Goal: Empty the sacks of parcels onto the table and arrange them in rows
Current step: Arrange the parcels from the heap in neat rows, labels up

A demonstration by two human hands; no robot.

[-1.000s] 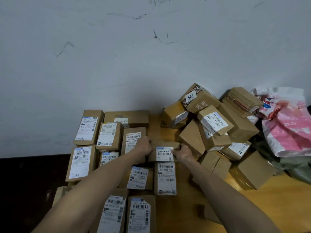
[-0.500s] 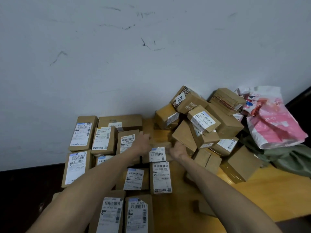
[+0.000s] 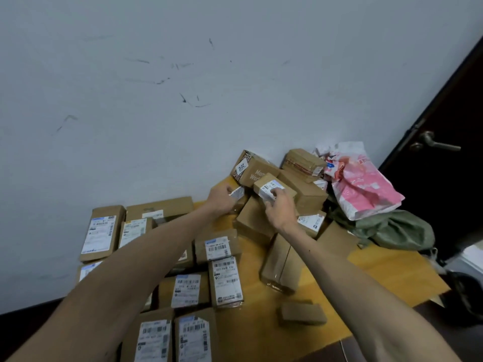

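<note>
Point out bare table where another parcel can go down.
Bare table lies right of the taped box, to the edge, and in front, between the labelled rows and the small box. The heap by the wall, where the left hand and right hand each grip a parcel, is crowded.

Dim, soft light (edges warped)

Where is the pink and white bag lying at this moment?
In the head view the pink and white bag lies at the far right, on top of the green sack, between the heap of parcels and the dark door.
</note>
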